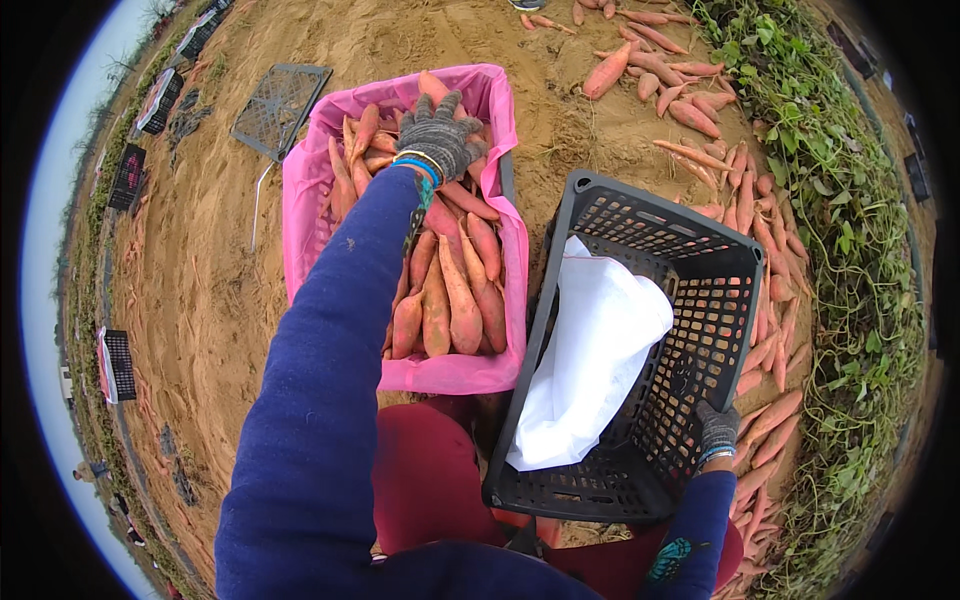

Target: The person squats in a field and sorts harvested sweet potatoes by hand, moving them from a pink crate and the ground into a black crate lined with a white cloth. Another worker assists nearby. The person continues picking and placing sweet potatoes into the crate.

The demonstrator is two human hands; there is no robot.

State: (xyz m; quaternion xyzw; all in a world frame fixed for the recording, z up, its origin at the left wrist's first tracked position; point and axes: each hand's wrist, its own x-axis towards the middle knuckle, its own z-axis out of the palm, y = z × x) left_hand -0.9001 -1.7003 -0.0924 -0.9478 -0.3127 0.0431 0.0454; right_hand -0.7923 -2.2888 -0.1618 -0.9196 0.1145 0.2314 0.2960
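A crate lined with pink plastic [298,230] holds many reddish sweet potatoes [456,305]. My left hand [440,138], in a grey knitted glove, rests on the sweet potatoes near its far end, fingers spread apart. To the right, a black slatted crate [710,258] contains a crumpled white sheet [590,330] over part of its bottom. My right hand [718,430], also gloved, grips the right wall of this black crate near the near corner.
Loose sweet potatoes [782,420] lie along the right beside a band of green vines [840,250]. More lie at top right [690,115]. A grey plastic lattice panel [280,108] lies on sandy soil at upper left; distant crates [118,365] line the left, with small figures beyond.
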